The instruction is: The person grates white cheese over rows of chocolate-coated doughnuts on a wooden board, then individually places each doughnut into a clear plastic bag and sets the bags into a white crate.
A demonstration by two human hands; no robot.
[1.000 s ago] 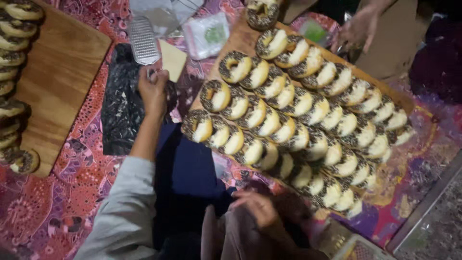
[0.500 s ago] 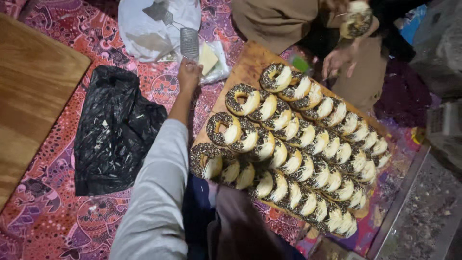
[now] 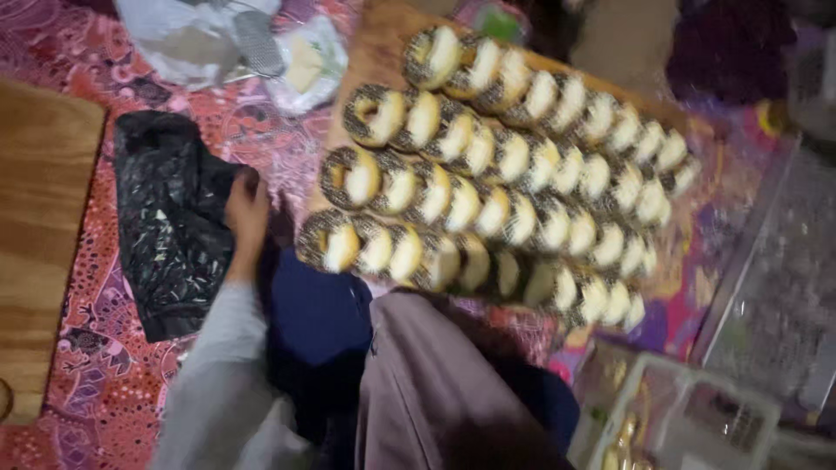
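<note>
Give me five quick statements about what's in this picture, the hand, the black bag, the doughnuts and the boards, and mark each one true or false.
1. The left hand rests at the edge of the black plastic bag. True.
2. The doughnuts lie scattered loosely on the cloth. False: they stand in overlapping rows on a wooden board.
3. The patterned cloth is red and pink. True.
4. The black plastic bag lies on top of the doughnuts. False: it lies on the patterned cloth, left of the wooden board.
5. The left hand holds a doughnut. False: it holds none; it is at the bag.
</note>
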